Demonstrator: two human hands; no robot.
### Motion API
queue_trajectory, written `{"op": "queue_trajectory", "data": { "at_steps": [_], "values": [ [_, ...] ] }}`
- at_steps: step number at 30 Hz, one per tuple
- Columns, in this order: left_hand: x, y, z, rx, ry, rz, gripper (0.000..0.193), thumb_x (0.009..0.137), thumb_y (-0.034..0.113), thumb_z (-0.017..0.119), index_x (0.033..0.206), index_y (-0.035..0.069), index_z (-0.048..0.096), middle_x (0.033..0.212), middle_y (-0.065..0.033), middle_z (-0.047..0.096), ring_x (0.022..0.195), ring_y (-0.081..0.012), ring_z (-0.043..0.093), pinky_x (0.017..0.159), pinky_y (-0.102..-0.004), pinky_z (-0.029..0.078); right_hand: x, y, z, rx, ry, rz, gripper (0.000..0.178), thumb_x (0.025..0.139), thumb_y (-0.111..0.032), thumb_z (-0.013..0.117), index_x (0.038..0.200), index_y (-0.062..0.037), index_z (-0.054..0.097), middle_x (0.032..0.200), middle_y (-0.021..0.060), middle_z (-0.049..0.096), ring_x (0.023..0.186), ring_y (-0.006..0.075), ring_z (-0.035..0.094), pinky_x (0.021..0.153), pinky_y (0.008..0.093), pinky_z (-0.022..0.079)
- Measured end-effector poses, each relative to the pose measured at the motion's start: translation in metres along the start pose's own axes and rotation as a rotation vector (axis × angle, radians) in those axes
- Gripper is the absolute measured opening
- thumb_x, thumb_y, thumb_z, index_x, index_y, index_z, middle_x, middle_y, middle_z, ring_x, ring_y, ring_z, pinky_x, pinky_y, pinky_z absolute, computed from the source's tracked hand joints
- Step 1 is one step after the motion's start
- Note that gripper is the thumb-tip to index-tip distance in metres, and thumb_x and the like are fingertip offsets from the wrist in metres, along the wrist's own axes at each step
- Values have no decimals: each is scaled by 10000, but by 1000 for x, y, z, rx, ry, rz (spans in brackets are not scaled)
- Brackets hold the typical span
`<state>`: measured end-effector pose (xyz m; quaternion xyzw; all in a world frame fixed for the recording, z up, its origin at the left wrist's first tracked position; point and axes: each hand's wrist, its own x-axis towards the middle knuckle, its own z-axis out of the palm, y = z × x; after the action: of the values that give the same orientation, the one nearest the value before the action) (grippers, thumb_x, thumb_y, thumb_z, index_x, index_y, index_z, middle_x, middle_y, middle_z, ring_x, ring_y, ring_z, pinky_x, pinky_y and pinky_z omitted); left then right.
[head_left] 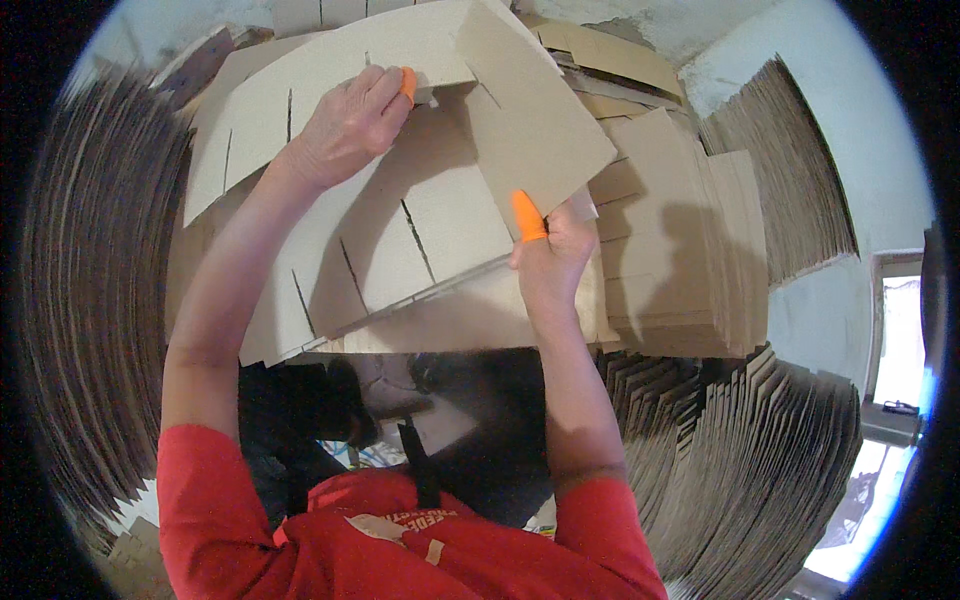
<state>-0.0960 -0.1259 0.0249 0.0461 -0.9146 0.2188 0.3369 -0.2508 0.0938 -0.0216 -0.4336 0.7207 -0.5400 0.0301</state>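
My left hand is closed on the lower edge of a pale slotted cardboard sheet, lifting it so that it bows upward. An orange finger cover sits on one of its fingertips. My right hand pinches the near edge of a plain brown cardboard sheet, which slants up and away. Another orange finger cover lies flat along that sheet. Beneath both hands rests a second slotted cardboard sheet with several dark slits. My right fingers under the cardboard are hidden.
A pale work surface shows its front edge below the sheets. Slotted cardboard is stacked on the right. Tall piles of cardboard stand at the left, lower right and far right. More cardboard lies at the back.
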Motion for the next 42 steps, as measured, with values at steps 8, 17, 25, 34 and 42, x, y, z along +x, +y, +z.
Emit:
{"op": "queue_trajectory", "data": {
  "at_steps": [8,17,25,34,42],
  "values": [
    [8,42,-53,-104,-26,-36,271,694,42,613,945,-54,576,1024,-152,547,888,-254,576,683,-321,546,-3,-28,-4,-389,89,-158,225,894,-139,614,1033,31,567,659,186,605,608,369,614,574,462,466],
    [13,55,-91,-154,-45,-173,274,721,34,607,984,-32,575,1024,-161,561,881,-310,568,665,-405,507,-16,-93,-12,-363,-87,-95,182,899,-127,585,973,38,598,670,213,596,632,371,605,572,464,463],
    [2,54,-153,-498,-9,-255,227,749,-6,585,973,12,612,891,-159,616,854,-343,595,673,-431,493,6,-145,-21,-548,-214,-327,101,784,-13,554,822,27,638,802,222,651,776,383,657,673,479,517],
    [8,37,-208,-329,-237,-361,361,777,152,733,1110,44,646,926,-171,651,852,-354,638,738,-406,514,91,-125,49,-731,-750,-215,222,800,-5,546,974,26,682,1005,218,675,944,350,666,795,466,530],
    [-83,97,-226,-444,-416,-459,582,703,167,779,1221,14,562,1123,-168,613,1015,-358,578,839,-431,502,92,-73,12,-104,-731,324,250,838,-141,646,1061,-28,649,1011,148,662,884,247,641,750,373,523]
  ]
}}
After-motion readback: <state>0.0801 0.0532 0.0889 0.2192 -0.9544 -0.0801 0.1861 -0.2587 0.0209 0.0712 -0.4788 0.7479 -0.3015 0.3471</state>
